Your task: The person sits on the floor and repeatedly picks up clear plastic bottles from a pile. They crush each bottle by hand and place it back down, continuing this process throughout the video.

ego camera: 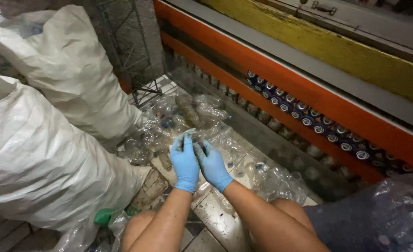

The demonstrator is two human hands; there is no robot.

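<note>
**Inspector:** Start with the bulk. What stands filled?

**Assistant:** Two large white woven sacks, one at near left (38,158) and one behind it (71,65), both bulging and lying against each other. Judging by that, a good share of the sorting looks done.

**Inspector:** And what is left?

**Assistant:** A loose heap of clear plastic bottles (183,116) on the tiled floor (216,224), between the sacks and the orange-framed rack (309,93) with its row of blue-topped cans (304,114). More crushed bottles (276,182) lie by the right knee. A dark transparent bag (379,214) sits at far right, with bottles inside as far as I can make out. So a fair pile is not yet handled.

**Inspector:** The hands?

**Assistant:** Both in blue gloves, held close together above the floor at the near edge of the heap. The left hand (185,161) and right hand (212,163) are closed round one small clear bottle (196,138), fingers curled on it from either side.

**Inspector:** Is its cap on?

**Assistant:** The view is too blurred there; I cannot tell.
</note>
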